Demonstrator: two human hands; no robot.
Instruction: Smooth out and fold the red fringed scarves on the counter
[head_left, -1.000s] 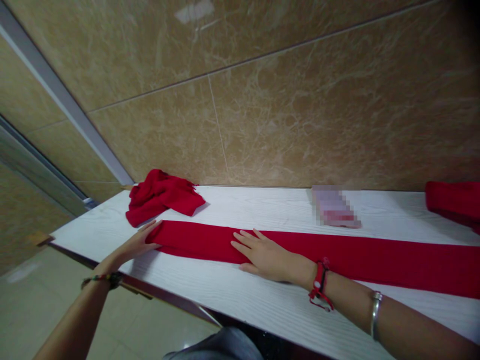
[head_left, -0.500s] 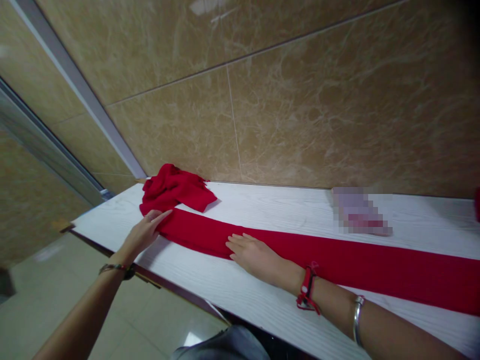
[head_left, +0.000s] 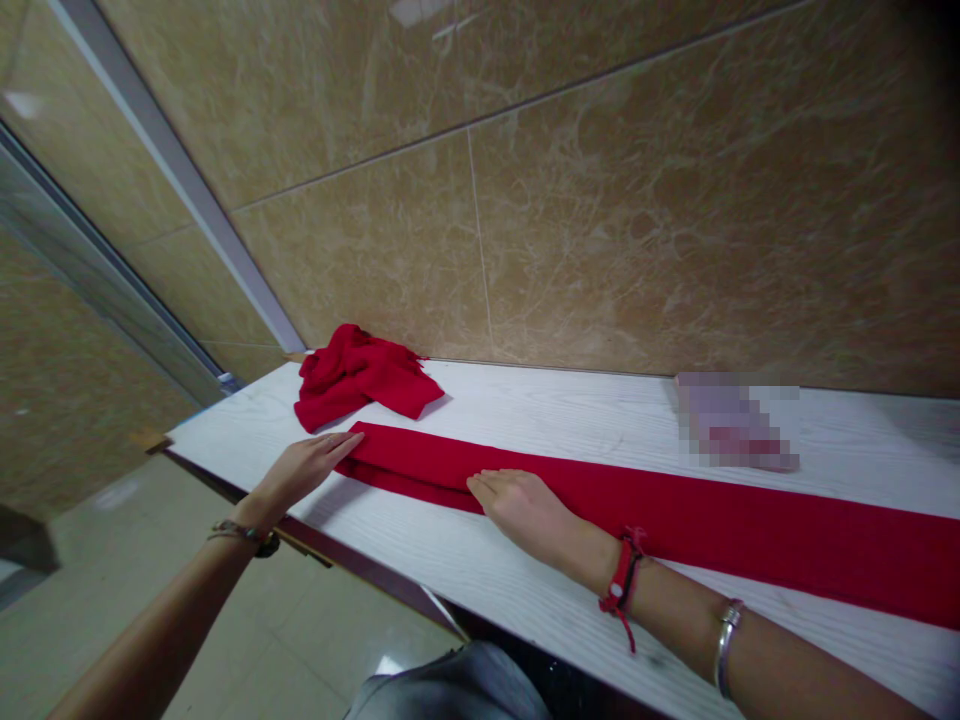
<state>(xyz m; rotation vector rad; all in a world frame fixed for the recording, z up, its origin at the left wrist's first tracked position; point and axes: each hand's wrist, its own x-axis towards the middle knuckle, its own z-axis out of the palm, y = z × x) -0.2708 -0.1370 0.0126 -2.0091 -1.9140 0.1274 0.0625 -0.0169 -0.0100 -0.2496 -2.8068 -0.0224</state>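
Note:
A long red scarf (head_left: 675, 510), folded into a flat strip, lies along the white table. My left hand (head_left: 311, 468) holds its left end, the fingers straight and together on the cloth, the thumb hidden. Farther right, my right hand (head_left: 521, 508) has its fingers bent and pinching the upper layer near the front edge. Between the hands that layer stands back a little, and a darker crease with a lower layer shows below it. Behind the left end lies a second red scarf (head_left: 367, 375), crumpled, with some fringe.
The white tabletop (head_left: 585, 405) runs against a brown marbled tile wall (head_left: 637, 230). A flat pinkish object (head_left: 735, 425), blurred out, lies at the back right. The table's front edge drops to a tiled floor (head_left: 247, 620).
My right hand's fingers have gone from spread flat to bent around the cloth. The upper layer has shifted back, opening a crease between the hands. The view has moved slightly.

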